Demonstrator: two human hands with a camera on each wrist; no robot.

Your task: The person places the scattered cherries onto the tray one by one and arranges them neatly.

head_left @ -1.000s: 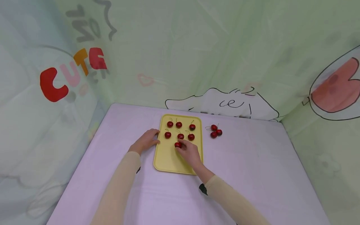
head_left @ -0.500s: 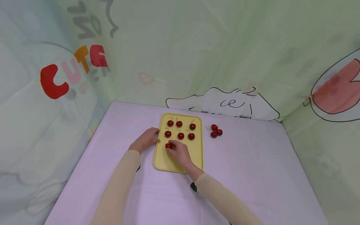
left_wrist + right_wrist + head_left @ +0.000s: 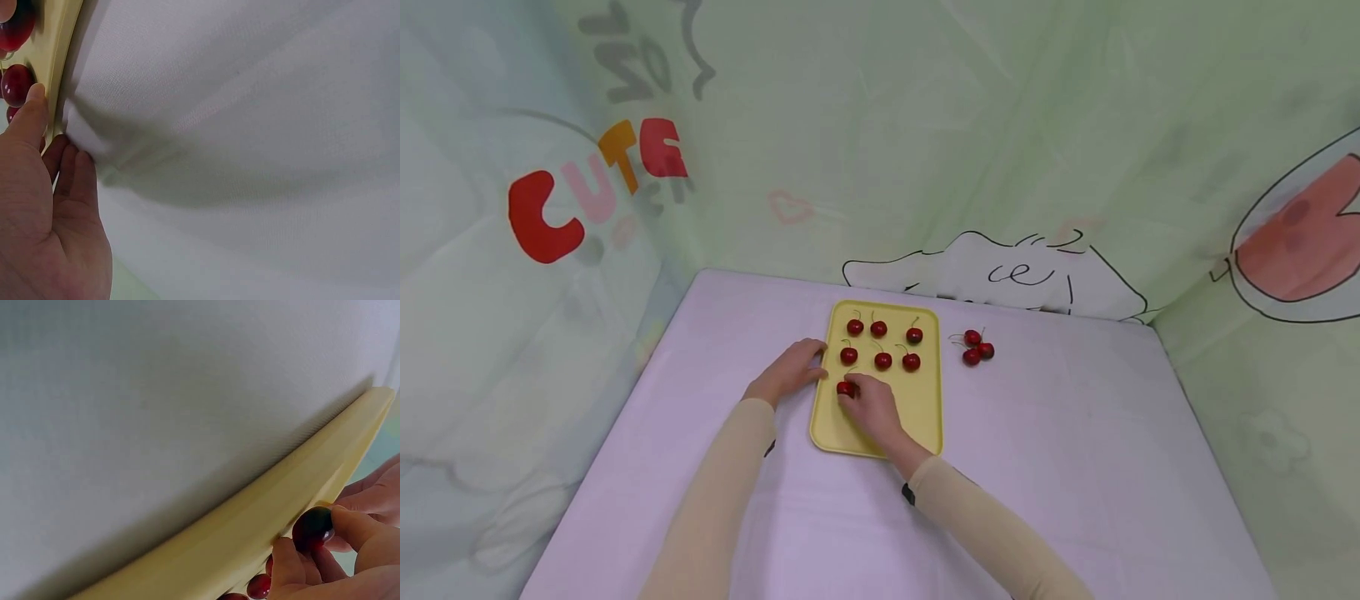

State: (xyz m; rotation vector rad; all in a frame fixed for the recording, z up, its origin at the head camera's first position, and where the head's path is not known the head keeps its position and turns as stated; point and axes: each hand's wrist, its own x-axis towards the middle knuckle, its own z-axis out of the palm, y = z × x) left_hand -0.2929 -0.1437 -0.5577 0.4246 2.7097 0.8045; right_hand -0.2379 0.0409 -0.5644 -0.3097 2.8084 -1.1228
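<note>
Pinching a cherry (image 3: 846, 388) in your right hand (image 3: 868, 410), you held it low over the yellow tray (image 3: 917, 417) on the counter (image 3: 1075, 467); your left hand (image 3: 790, 373), fingers relaxed, touched the tray's left edge.

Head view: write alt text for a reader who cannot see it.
A right hand pinches a red cherry on a yellow tray holding six more, while the left hand rests at the tray's left edge. Three loose cherries lie right of the tray.

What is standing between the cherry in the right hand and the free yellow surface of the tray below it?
Nothing visible. The right hand pinches the cherry just over the tray, near its left rim. The six other cherries lie farther back, apart from it.
</note>
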